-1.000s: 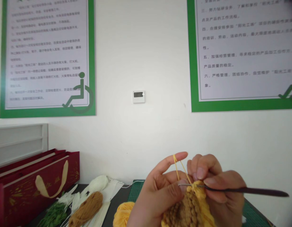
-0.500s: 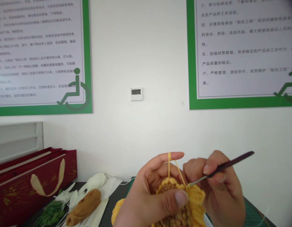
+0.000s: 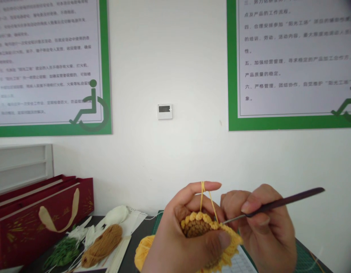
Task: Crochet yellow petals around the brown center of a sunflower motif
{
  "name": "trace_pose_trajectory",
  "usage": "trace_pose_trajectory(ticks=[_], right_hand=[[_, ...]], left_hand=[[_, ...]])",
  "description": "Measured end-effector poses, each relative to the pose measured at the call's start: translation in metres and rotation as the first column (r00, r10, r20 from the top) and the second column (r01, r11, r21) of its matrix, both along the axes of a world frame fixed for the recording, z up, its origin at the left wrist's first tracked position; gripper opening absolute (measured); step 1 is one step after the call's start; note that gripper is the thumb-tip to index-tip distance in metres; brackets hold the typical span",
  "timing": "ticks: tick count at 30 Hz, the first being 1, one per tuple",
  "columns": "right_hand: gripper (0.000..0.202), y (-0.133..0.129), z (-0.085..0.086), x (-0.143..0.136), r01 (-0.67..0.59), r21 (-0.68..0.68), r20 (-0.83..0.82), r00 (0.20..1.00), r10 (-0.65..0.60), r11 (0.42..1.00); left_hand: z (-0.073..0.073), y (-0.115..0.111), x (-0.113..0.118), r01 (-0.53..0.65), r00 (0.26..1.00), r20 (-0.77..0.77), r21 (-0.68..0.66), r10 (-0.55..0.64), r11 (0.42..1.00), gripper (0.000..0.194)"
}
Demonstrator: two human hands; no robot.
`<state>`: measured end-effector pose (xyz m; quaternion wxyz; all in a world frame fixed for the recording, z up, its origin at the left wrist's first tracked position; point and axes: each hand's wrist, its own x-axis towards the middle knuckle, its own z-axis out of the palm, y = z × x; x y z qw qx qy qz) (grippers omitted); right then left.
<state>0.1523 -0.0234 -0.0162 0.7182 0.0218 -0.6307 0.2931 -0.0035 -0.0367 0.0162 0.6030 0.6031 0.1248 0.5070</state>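
My left hand [image 3: 187,227] grips a round crochet piece [image 3: 196,227] with a brown middle and a bumpy yellow edge, its thumb pressed across the front. Yellow yarn [image 3: 202,195] loops over the raised left index finger and runs down to the edge of the piece. In my right hand [image 3: 263,223] is a crochet hook [image 3: 286,201] with a dark handle, pinched between thumb and fingers. The metal tip of the hook meets the yellow edge where the yarn comes down. Behind my left wrist sits a ball of yellow yarn [image 3: 143,250].
On the dark table to the left lie a brown yarn skein [image 3: 103,244], green yarn [image 3: 63,252] and white yarn [image 3: 117,216]. Dark red gift bags [image 3: 44,220] stand beside them. A green cutting mat [image 3: 304,256] and a printed sheet [image 3: 239,261] are under my hands.
The crochet piece has tilted and turned, showing more of its brown middle and scalloped edge. The hook's handle has swung outward to the right and lies flatter. Both hands stay in nearly the same place.
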Motion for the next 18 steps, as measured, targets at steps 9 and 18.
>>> trace_pose_trajectory(ticks=[9, 18], right_hand=[[0.017, -0.005, -0.001, 0.005, -0.097, -0.217, 0.031, 0.994, 0.106, 0.971], [0.032, -0.003, 0.011, -0.005, -0.142, -0.550, -0.019, 0.987, 0.158, 0.823]], left_hand=[[-0.001, 0.002, -0.007, 0.207, 0.977, -0.055, -0.028, -0.208, 0.978, 0.041], [0.003, -0.003, 0.002, -0.141, 0.986, -0.084, 0.054, 0.145, 0.989, 0.033]])
